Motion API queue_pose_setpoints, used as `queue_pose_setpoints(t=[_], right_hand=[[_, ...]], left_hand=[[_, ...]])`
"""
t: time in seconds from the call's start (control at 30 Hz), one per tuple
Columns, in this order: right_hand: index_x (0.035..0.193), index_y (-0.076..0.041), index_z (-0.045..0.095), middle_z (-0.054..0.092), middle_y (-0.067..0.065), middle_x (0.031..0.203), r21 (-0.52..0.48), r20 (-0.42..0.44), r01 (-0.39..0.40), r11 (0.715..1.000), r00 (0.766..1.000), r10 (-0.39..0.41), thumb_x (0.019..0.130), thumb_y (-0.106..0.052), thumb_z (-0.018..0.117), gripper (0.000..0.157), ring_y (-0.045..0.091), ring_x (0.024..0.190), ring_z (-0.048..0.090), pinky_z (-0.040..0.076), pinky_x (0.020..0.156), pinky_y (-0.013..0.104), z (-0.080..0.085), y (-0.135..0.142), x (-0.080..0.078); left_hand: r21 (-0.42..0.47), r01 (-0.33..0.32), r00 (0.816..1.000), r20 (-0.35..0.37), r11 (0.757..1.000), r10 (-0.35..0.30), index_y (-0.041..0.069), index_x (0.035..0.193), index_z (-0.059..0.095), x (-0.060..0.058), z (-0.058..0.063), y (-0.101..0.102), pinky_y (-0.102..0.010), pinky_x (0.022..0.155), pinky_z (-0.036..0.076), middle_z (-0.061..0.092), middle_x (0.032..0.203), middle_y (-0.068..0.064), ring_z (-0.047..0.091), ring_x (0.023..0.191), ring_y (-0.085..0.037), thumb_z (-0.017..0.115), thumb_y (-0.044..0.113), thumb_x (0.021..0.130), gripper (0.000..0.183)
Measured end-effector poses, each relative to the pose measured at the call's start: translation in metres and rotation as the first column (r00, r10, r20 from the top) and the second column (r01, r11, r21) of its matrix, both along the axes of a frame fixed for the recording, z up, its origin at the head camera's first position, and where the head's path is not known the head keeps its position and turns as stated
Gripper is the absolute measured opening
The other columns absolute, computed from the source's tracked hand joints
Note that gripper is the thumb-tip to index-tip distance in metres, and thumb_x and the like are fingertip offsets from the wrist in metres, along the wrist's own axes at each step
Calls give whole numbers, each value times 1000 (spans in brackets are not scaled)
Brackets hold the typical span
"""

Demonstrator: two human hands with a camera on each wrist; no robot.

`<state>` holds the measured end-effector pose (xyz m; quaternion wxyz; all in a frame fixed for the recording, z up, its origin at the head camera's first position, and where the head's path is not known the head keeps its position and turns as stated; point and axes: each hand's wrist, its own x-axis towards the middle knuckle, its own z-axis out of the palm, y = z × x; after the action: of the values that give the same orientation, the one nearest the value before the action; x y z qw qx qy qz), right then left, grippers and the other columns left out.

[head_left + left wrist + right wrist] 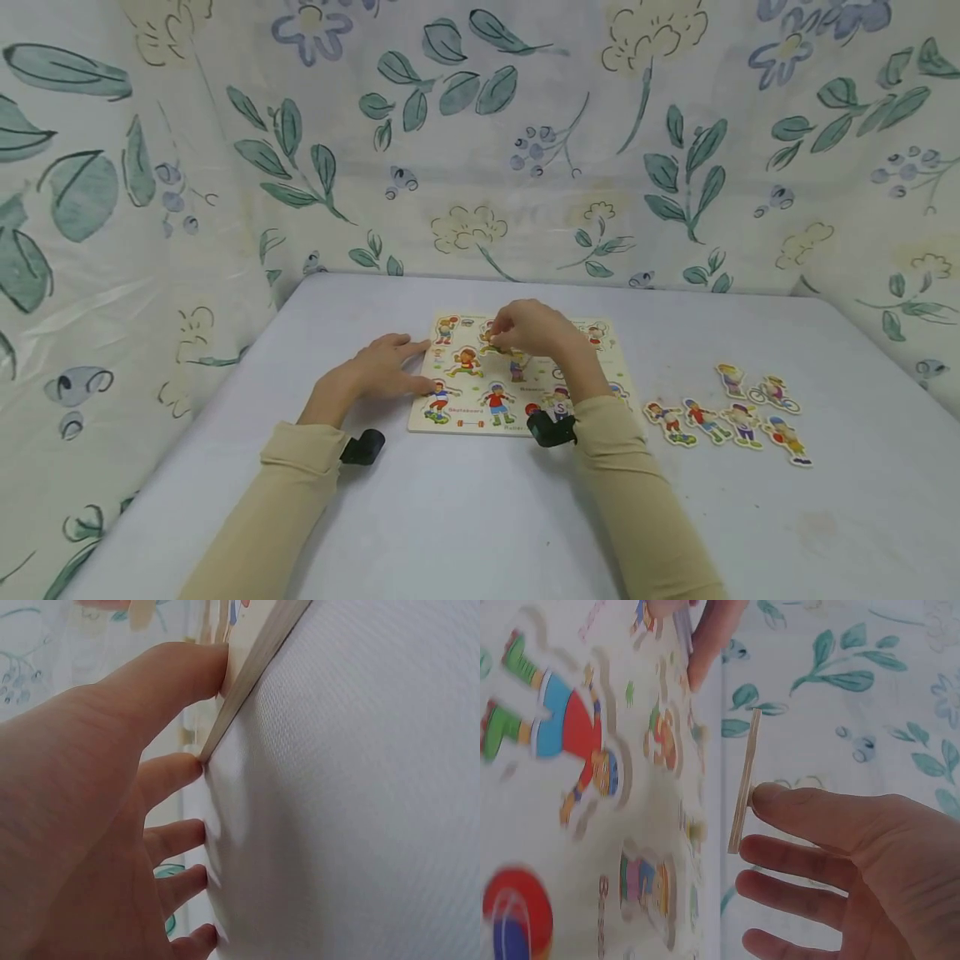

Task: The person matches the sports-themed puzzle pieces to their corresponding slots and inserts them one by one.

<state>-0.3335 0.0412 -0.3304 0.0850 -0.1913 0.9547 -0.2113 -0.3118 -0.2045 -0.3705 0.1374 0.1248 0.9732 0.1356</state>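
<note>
A flat wooden picture puzzle board (417, 417) with cartoon sports figures lies on the table. My left hand (382, 367) is at its left side, fingers spread. In the left wrist view the thumb and index fingertip touch the board's edge (244, 694). Over the back middle of the board, my right hand (534, 328) pinches a thin wooden puzzle piece (744, 787), which the right wrist view shows edge-on, apart from the board. The picture on it is hidden there. Recesses show in the board, including one with a blue-capped figure in a red shirt (577, 724).
Right of the board lie several loose puzzle pieces, among them a cyclist (776, 393), a skateboarder (670, 423) and a figure with a red ball (786, 439). The white tabletop (465, 517) meets a flowered cloth backdrop (480, 183) at the back.
</note>
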Motion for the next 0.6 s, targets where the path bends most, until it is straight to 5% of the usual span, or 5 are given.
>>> queue_pose_setpoints(t=[0.6], right_hand=[[104,-17,73,68,-3,99,140,27,-1,990,1000,-3,95,-29,66,16,16,88,59,50,79,35,-6,-41,-6]], left_hand=[[2,-3,1000,1,1000,3,13,155,33,-1,-1,0,-68,113,23,23,159,-25,19,146,-48,65,51,90,82]])
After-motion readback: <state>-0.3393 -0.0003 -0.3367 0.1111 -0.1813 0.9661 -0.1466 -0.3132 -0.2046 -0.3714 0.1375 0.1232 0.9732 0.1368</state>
